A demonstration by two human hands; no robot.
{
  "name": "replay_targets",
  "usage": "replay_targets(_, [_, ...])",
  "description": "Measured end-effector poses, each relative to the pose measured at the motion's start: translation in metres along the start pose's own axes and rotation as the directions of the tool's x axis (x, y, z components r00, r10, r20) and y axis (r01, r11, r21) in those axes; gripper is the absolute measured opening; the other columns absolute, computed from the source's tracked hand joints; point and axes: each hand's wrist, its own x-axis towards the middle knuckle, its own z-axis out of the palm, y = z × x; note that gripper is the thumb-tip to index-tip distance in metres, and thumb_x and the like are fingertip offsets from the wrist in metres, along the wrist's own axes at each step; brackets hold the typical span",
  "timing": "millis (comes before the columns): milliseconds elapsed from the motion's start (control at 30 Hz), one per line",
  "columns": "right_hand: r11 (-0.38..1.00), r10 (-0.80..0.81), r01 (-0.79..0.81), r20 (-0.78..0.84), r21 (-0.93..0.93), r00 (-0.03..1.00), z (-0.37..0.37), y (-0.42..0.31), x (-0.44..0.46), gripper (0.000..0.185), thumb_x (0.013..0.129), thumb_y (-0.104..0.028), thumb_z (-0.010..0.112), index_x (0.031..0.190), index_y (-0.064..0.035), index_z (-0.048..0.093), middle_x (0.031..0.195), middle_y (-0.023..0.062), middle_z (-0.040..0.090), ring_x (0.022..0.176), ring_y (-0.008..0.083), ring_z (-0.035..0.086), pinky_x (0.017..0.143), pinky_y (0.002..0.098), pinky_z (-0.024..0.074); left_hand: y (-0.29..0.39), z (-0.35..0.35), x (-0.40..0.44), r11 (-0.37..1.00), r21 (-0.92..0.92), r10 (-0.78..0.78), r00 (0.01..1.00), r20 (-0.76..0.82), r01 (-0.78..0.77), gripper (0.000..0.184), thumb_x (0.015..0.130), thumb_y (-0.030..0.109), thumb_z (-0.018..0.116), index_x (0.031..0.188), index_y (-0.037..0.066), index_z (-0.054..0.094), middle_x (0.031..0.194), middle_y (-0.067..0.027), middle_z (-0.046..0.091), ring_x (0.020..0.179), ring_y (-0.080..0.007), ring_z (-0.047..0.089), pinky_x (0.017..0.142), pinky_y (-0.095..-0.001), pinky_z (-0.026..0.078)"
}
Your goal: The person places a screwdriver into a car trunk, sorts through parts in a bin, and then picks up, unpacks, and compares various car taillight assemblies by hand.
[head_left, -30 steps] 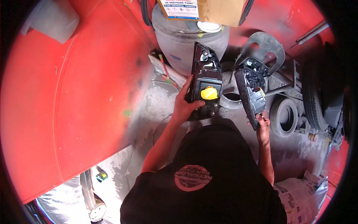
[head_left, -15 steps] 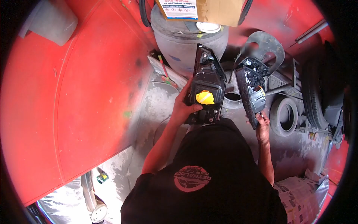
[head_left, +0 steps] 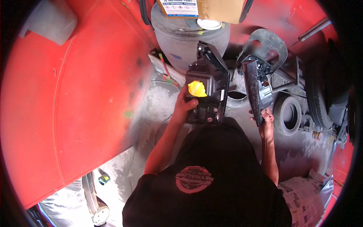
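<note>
My left hand (head_left: 184,107) is closed round the left edge of a black plastic housing (head_left: 211,81), with the thumb on its near face. A crumpled yellow piece (head_left: 197,89) sits on that housing. On the right, my right hand (head_left: 267,120) grips the lower end of a narrower black housing (head_left: 252,89), which stands nearly upright and shows grey and black parts on its right side. The two housings are apart. Most fingers of my left hand are hidden behind the part.
Ahead stands a grey drum (head_left: 189,45) with a cardboard box (head_left: 221,10) and a white lid (head_left: 209,24) on top. A loose tyre (head_left: 288,115), a dark chair (head_left: 270,45) and a large tyre (head_left: 317,92) are at right. A red panel (head_left: 87,98) fills the left.
The housing in my left hand has turned, so more of its right side shows and the yellow piece has shifted left. The housing in my right hand has turned slightly, showing more of its dark outer face.
</note>
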Motion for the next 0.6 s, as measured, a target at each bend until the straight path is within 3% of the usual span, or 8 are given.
replay_targets(100, [1.000, 0.001, -0.001, 0.012, 0.013, 1.000, 0.006, -0.003, -0.001, 0.036, 0.089, -0.030, 0.068, 0.111, -0.0026, 0.059, 0.109, 0.0185, 0.069, 0.094, 0.0307, 0.071, 0.070, 0.0374, 0.0627, -0.009, -0.007, -0.005, 0.976, -0.182, -0.112, 0.992, 0.065, 0.122, 0.077, 0.080, 0.045, 0.078, 0.135, 0.001, 0.047, 0.119, -0.0111, 0.063, 0.107, -0.0220, 0.063, 0.095, -0.0353, 0.050])
replay_targets(233, [1.000, 0.001, -0.002, 0.033, 0.016, 0.999, 0.013, -0.009, -0.001, 0.045, 0.089, -0.030, 0.067, 0.122, -0.0004, 0.056, 0.111, 0.0177, 0.068, 0.093, 0.0307, 0.071, 0.070, 0.0373, 0.0626, -0.017, -0.015, -0.009, 0.902, -0.376, -0.116, 0.959, 0.259, 0.211, 0.070, 0.087, 0.063, 0.062, 0.123, 0.004, 0.054, 0.102, -0.0104, 0.067, 0.089, -0.0218, 0.068, 0.078, -0.0368, 0.056])
replay_targets(333, [0.999, -0.015, 0.012, 0.076, 0.034, 0.997, 0.020, -0.015, -0.001, 0.046, 0.090, -0.028, 0.066, 0.125, -0.0003, 0.055, 0.112, 0.0178, 0.068, 0.093, 0.0310, 0.071, 0.071, 0.0375, 0.0627, -0.010, -0.007, -0.011, 0.914, -0.376, -0.093, 0.982, 0.167, 0.151, 0.069, 0.093, 0.072, 0.043, 0.111, 0.006, 0.056, 0.087, -0.0070, 0.065, 0.072, -0.0203, 0.063, 0.065, -0.0352, 0.054])
replay_targets(433, [0.998, -0.029, 0.023, 0.112, 0.059, 0.993, 0.022, -0.016, 0.001, 0.045, 0.091, -0.026, 0.065, 0.127, 0.0003, 0.055, 0.113, 0.0186, 0.068, 0.094, 0.0317, 0.071, 0.071, 0.0378, 0.0628, -0.009, -0.005, -0.008, 0.951, -0.302, -0.097, 0.992, -0.084, 0.067, 0.072, 0.093, 0.074, 0.037, 0.106, 0.006, 0.058, 0.076, -0.0057, 0.061, 0.063, -0.0190, 0.059, 0.057, -0.0336, 0.050])
replay_targets(500, [0.995, -0.048, 0.037, 0.126, 0.092, 0.991, 0.025, -0.014, 0.003, 0.045, 0.092, -0.025, 0.064, 0.128, 0.0010, 0.054, 0.114, 0.0195, 0.067, 0.094, 0.0324, 0.071, 0.072, 0.0381, 0.0628, -0.023, -0.021, -0.003, 0.929, -0.365, -0.098, 0.993, -0.067, 0.067, 0.075, 0.093, 0.075, 0.035, 0.107, 0.005, 0.059, 0.070, -0.0057, 0.058, 0.060, -0.0188, 0.056, 0.053, -0.0323, 0.047])
replay_targets(533, [0.993, -0.059, 0.045, 0.132, 0.113, 0.989, 0.026, -0.012, 0.004, 0.046, 0.092, -0.024, 0.063, 0.128, 0.0014, 0.053, 0.114, 0.0200, 0.067, 0.094, 0.0328, 0.071, 0.072, 0.0383, 0.0629, -0.027, -0.025, -0.002, 0.914, -0.401, -0.059, 0.998, 0.003, 0.055, 0.076, 0.091, 0.074, 0.039, 0.115, 0.003, 0.053, 0.081, -0.0096, 0.057, 0.064, -0.0207, 0.057, 0.052, -0.0330, 0.047])
replay_targets(567, [0.990, -0.069, 0.050, 0.138, 0.133, 0.988, 0.028, -0.010, 0.005, 0.046, 0.092, -0.024, 0.063, 0.129, 0.0018, 0.053, 0.115, 0.0205, 0.067, 0.095, 0.0332, 0.071, 0.072, 0.0385, 0.0629, -0.003, -0.005, 0.002, 0.876, -0.474, 0.021, 0.976, 0.217, 0.087, 0.080, 0.090, 0.073, 0.044, 0.124, 0.000, 0.047, 0.091, -0.0135, 0.055, 0.068, -0.0225, 0.058, 0.051, -0.0336, 0.048])
replay_targets(600, [0.986, -0.083, 0.060, 0.148, 0.153, 0.985, 0.034, -0.012, 0.004, 0.046, 0.092, -0.024, 0.063, 0.129, 0.0020, 0.053, 0.115, 0.0208, 0.067, 0.095, 0.0334, 0.071, 0.072, 0.0387, 0.0629, 0.026, 0.020, 0.011, 0.842, -0.516, 0.105, 0.888, 0.449, 0.161, 0.087, 0.088, 0.071, 0.049, 0.133, -0.002, 0.041, 0.102, -0.0174, 0.054, 0.073, -0.0244, 0.058, 0.050, -0.0343, 0.048])
